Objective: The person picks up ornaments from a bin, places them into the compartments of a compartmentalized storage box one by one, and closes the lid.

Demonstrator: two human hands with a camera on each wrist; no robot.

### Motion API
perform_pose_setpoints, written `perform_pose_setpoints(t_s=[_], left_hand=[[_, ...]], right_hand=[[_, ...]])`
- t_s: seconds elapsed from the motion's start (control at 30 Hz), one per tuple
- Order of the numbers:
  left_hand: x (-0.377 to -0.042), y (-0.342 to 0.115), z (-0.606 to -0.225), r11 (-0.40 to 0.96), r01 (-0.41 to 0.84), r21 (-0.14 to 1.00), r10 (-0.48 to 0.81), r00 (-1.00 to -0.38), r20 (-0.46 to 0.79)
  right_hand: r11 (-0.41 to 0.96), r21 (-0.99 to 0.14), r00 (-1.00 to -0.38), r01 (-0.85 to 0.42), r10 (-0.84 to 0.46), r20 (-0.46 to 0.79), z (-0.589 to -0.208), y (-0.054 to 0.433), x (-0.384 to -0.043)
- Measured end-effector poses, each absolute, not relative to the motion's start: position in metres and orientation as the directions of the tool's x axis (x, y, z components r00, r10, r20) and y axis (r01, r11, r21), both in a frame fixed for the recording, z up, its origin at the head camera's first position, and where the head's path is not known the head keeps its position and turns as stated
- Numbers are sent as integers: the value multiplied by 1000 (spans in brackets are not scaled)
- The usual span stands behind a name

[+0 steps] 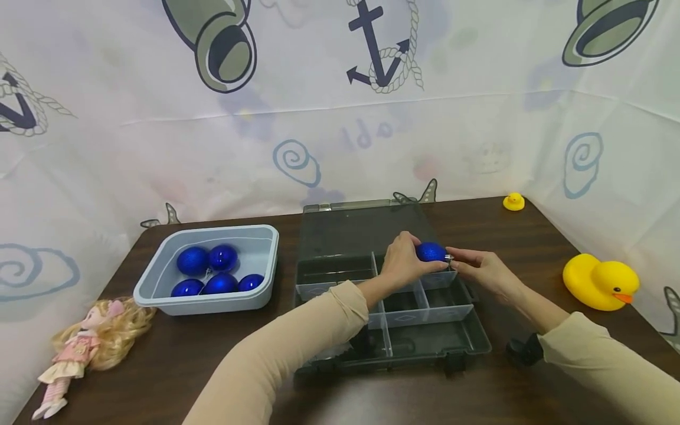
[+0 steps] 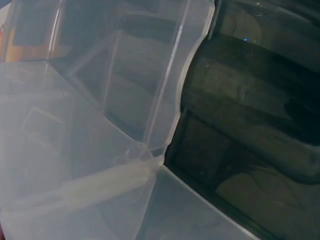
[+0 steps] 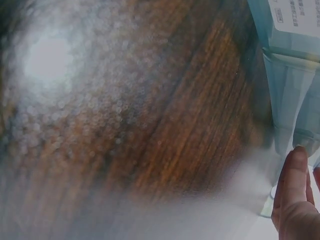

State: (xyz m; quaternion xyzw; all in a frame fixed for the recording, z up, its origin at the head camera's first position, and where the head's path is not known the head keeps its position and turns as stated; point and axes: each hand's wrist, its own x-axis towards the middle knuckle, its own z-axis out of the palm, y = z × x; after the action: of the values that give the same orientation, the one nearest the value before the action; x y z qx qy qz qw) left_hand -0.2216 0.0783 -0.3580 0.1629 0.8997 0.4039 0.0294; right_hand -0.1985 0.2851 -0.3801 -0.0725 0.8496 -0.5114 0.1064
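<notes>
A glittery blue Christmas ball (image 1: 431,252) with a silver cap is held over the toolbox trays in the head view. My left hand (image 1: 402,260) grips the ball from its left side, thumb below and fingers behind. From the right, my right hand (image 1: 486,273) pinches the ball's cap between thumb and fingertips. Beneath both hands stands an open dark see-through toolbox (image 1: 432,345) with tiered, divided clear trays (image 1: 406,317). The left wrist view shows the clear dividers (image 2: 165,120) close up. In the right wrist view, the right hand's fingers (image 3: 295,175) appear beside the toolbox.
At the left, a pale blue tub (image 1: 154,289) holds several blue Christmas balls (image 1: 220,283). A blonde doll (image 1: 79,348) lies in front of it. A large rubber duck (image 1: 597,282) and a small one (image 1: 513,202) stand right. Printed cloth (image 1: 340,71) hangs behind the table.
</notes>
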Motion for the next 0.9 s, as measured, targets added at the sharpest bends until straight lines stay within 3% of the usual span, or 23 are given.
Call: perform_pose_setpoints(t_s=[0.27, 0.47, 0.57, 0.7, 0.9], left_hand=[[-220, 73, -360, 600, 245, 762, 322, -945, 51], [-215, 55, -339, 439, 180, 880, 418, -908, -23], [-213, 15, -320, 359, 163, 919, 449, -894, -17], [-218, -69, -305, 355, 193, 915, 392, -919, 42], [-223, -194, -311, 556, 143, 819, 301, -953, -38]], right_hand=[[499, -866, -967, -1, -222, -127, -382, 284, -194], [507, -862, -972, 15, -195, -132, -384, 297, -185], [495, -869, -970, 15, -202, -132, -383, 297, -185], [483, -876, -963, 6, -233, -136, -380, 288, -191], [501, -865, -957, 9, -247, -153, -378, 282, -197]])
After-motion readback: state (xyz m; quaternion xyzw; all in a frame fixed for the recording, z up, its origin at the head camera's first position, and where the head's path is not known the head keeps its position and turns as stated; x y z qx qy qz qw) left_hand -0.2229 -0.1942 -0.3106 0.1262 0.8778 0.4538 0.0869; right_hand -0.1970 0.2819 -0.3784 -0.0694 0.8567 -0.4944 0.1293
